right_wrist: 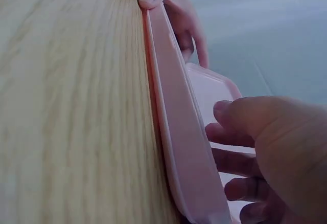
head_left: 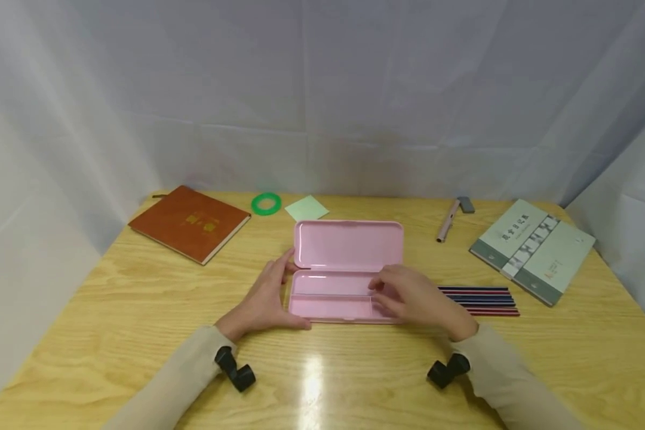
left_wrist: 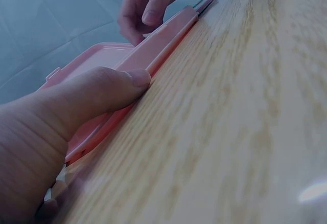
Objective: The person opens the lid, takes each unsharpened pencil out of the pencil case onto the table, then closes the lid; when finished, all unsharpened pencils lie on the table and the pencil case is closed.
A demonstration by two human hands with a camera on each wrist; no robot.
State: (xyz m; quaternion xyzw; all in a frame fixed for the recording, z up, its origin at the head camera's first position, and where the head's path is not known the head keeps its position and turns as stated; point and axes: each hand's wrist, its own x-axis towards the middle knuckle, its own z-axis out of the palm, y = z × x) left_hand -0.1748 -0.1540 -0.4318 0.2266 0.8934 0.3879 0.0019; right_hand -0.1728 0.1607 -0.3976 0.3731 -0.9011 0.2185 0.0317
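A pink pencil case [head_left: 330, 307] lies on the table with its lid [head_left: 349, 245] raised at the back; thin dividers part its inside, and no item shows in the visible part. My left hand [head_left: 264, 300] holds the case's left end, thumb along the front edge and fingers at the rear by the lid. Over the right end hovers my right hand [head_left: 416, 298], its fingers loosely bent above the right compartment, which it partly hides. In the right wrist view nothing shows between the right hand's [right_wrist: 276, 147] fingers, beside the case's front wall [right_wrist: 179, 111].
Several dark blue and red pencils [head_left: 484, 300] lie right of the case. Farther right is a grey-green notebook [head_left: 534, 251], with a pink pen [head_left: 448, 221] and a grey eraser [head_left: 466, 205] behind. A brown notebook [head_left: 188, 224], green tape ring [head_left: 266, 212] and pale green sticky notes [head_left: 307, 208] lie back left.
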